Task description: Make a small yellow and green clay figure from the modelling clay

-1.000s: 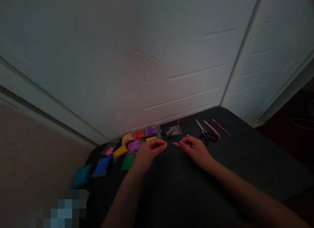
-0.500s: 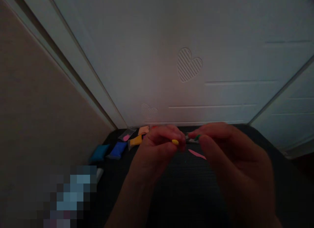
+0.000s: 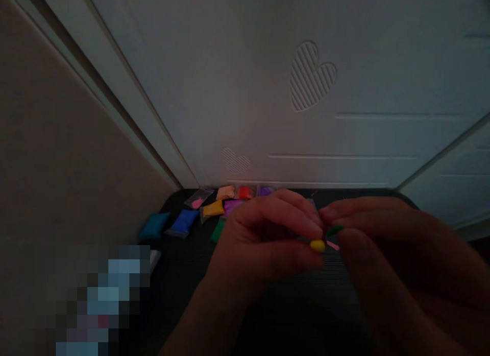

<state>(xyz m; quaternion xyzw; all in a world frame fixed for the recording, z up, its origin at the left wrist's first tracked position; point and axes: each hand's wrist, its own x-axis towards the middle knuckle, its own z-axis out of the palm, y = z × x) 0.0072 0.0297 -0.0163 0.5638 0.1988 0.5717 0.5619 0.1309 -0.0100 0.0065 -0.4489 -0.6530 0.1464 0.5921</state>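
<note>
Between the thumb and fingers of my left hand (image 3: 264,238) is a small yellow lump of modelling clay (image 3: 317,245). My right hand (image 3: 398,248) pinches a small, thin green piece of clay (image 3: 335,230) between thumb and forefinger. The two hands are close together, the green piece just right of the yellow lump. A slim pink modelling tool (image 3: 333,245) lies on the dark table behind the hands, mostly covered by them.
Packets of coloured clay lie along the table's back left: teal (image 3: 154,226), blue (image 3: 184,223), yellow (image 3: 213,209), peach (image 3: 225,192), red (image 3: 245,192) and green (image 3: 218,230). A white panel with embossed hearts (image 3: 312,76) stands behind the table (image 3: 291,315). A pixelated patch covers the lower left.
Both hands have moved right and nearer to me, with the yellow lump and green piece still held. The view has shifted slightly, and more clay packets show behind my left hand.
</note>
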